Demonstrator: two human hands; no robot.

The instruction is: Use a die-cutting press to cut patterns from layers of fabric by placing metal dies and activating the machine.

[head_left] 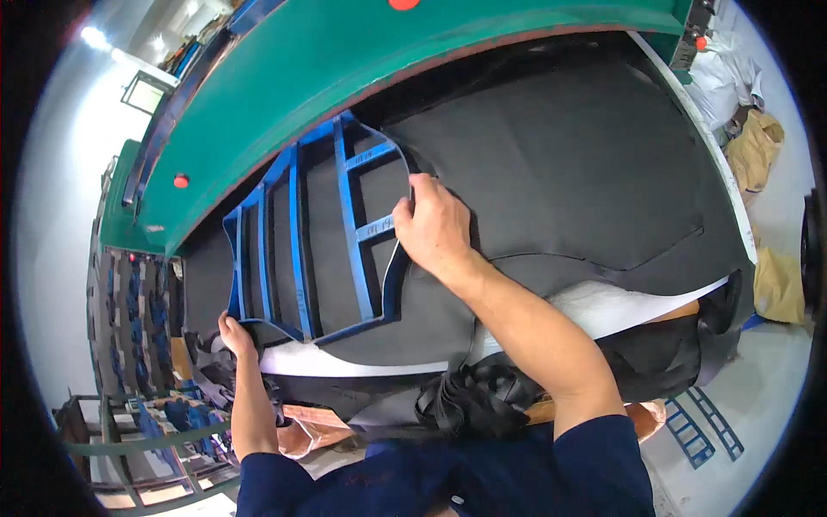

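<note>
Head view | left hand (pixel 236 336): grasping blue cutting die (pixel 298 233), near-left corner | right hand (pixel 437 226): grasping its right edge

The shirt (pixel 491 474) is navy, its short sleeves (pixel 603 461) at seven and five o'clock, a small pale spot (pixel 457 500) at six; left hand (pixel 235 334) and right hand (pixel 436 226) are bare.

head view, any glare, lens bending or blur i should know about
In the head view, a lamp glares at upper left; in the head view, the green machine beam bows with the fisheye and the corners go black; in the head view, the blue frame looks fairly crisp, without obvious motion blur.
</note>
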